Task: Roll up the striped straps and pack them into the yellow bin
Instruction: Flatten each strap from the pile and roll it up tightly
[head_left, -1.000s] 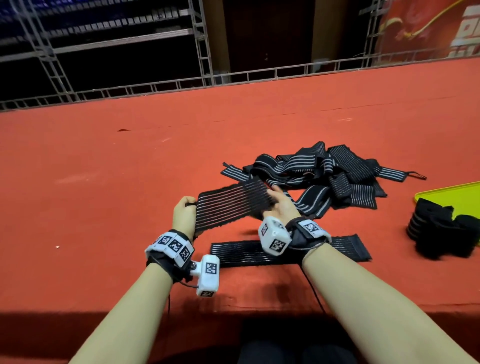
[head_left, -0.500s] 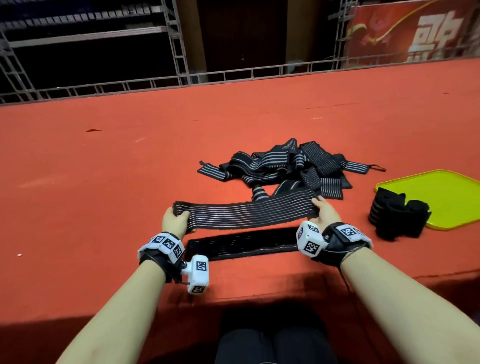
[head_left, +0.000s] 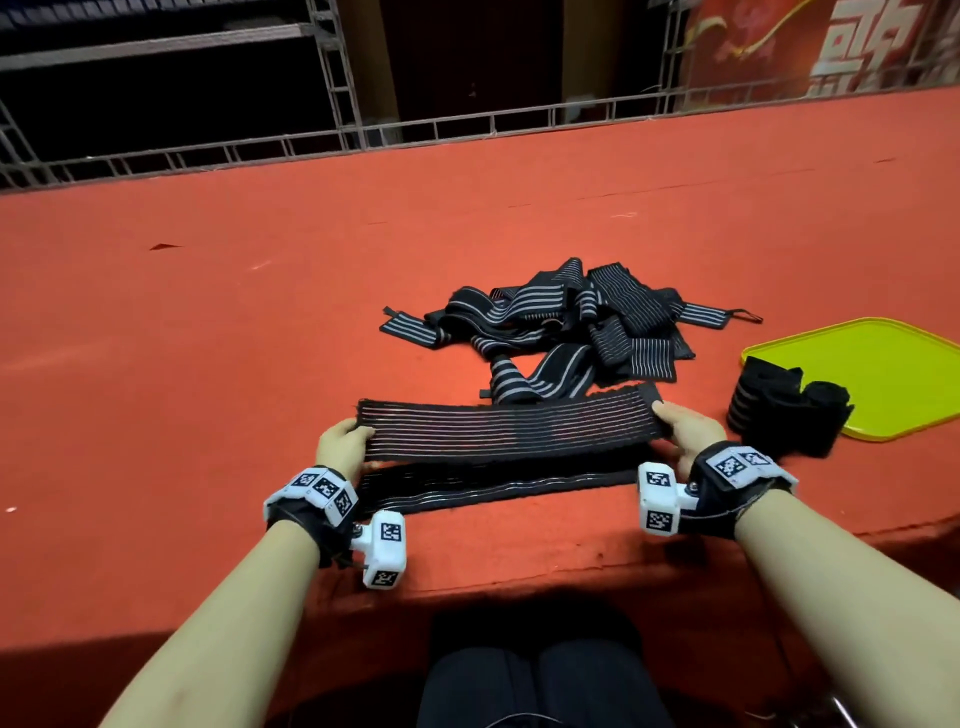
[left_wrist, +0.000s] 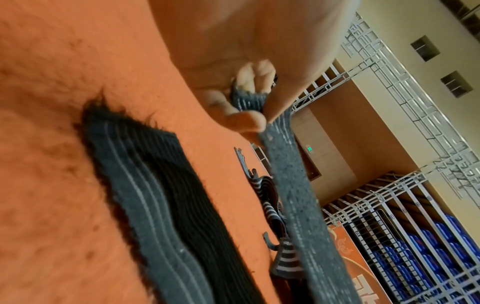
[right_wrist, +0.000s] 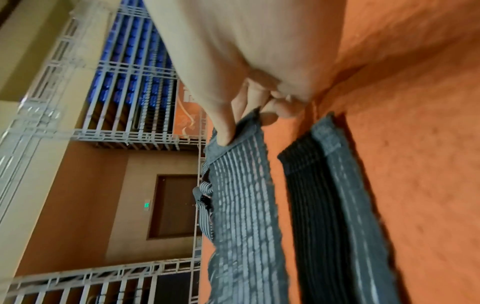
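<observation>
A black strap with thin white stripes (head_left: 509, 428) is stretched flat just above the red table between both hands. My left hand (head_left: 345, 441) pinches its left end (left_wrist: 249, 98); my right hand (head_left: 685, 428) pinches its right end (right_wrist: 241, 131). A second strap (head_left: 488, 486) lies flat on the table just below it, also seen in the wrist views (left_wrist: 161, 197) (right_wrist: 335, 205). A tangled pile of striped straps (head_left: 566, 327) lies behind. The yellow bin (head_left: 893, 374) sits at the right, with rolled straps (head_left: 784, 408) at its near-left rim.
The red table's front edge (head_left: 519, 577) runs just below my wrists, with my knees under it. A metal railing (head_left: 415, 130) borders the far side. Wide bare red surface (head_left: 182, 338) lies left of the straps.
The hands have drawn apart, pulling the held strap from a short bunched span into a long flat band. It now hangs lower, just above the strap on the table.
</observation>
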